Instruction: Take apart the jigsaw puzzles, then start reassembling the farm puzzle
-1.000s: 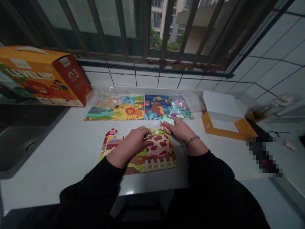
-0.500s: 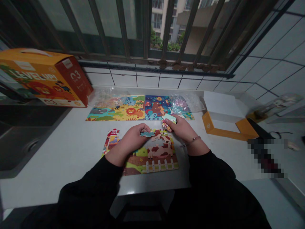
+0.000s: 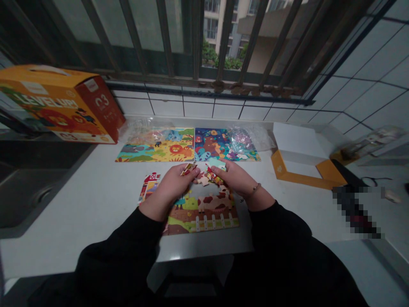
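Note:
My left hand (image 3: 175, 184) is closed on a jigsaw puzzle piece (image 3: 188, 169) with red and yellow on it. Close beside it, my right hand (image 3: 237, 178) grips a small bunch of puzzle pieces (image 3: 218, 164), some pale green, some red and yellow. Both hands hover over a partly joined farm puzzle (image 3: 217, 204) showing a cow and a white fence. A gap shows in its upper middle, and my left hand and forearm hide part of its left side. At its upper left is a red barn section (image 3: 151, 182).
Against the back wall lie a lion picture sheet (image 3: 166, 147) and a dark blue animal picture sheet (image 3: 212, 145), with crumpled clear plastic (image 3: 252, 138) on top. An orange carton (image 3: 96, 106) stands left by the sink (image 3: 35, 192); an open orange-and-white box (image 3: 306, 170) sits right.
My right hand has moved left with its pieces, nearer my left hand. The teal piece seen in my left hand earlier has given way to a red and yellow one.

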Demonstrator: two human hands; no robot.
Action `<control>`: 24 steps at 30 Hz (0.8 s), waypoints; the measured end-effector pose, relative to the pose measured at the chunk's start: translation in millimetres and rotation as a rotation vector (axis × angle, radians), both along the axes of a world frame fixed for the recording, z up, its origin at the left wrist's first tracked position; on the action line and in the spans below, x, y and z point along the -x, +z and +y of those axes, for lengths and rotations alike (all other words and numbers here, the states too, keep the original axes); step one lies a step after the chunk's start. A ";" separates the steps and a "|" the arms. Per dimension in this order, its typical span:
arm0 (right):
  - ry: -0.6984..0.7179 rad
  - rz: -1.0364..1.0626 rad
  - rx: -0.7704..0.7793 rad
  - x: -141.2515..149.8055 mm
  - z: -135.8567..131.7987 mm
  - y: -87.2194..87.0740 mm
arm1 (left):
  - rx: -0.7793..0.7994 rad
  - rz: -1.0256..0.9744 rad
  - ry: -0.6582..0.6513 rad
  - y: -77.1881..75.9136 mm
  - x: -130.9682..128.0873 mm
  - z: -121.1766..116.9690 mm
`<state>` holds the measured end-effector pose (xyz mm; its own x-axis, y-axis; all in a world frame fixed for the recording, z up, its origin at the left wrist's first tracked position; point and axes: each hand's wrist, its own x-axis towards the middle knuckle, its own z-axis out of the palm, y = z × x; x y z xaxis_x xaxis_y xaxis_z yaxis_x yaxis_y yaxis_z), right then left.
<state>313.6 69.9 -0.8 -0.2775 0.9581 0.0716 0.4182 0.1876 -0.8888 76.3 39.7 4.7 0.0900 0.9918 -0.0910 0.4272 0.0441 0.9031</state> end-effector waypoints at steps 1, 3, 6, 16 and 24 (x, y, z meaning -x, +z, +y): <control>-0.014 0.008 -0.012 -0.7 0.5 0.5 | -0.001 0.003 0.013 0.6 0.3 0.6; -0.044 0.061 -0.022 -1.5 0.8 1.5 | 0.001 -0.014 0.028 1.3 0.1 1.5; -0.079 0.187 -0.004 0.9 -1.2 1.3 | 0.020 -0.108 -0.037 0.6 -2.9 0.3; 0.197 0.157 0.019 15.9 -9.1 -5.3 | 0.126 -0.101 -0.355 4.3 -6.0 -10.7; 0.288 0.146 -0.040 18.5 -10.4 -4.9 | 0.094 0.048 -0.359 -2.4 -5.6 -2.9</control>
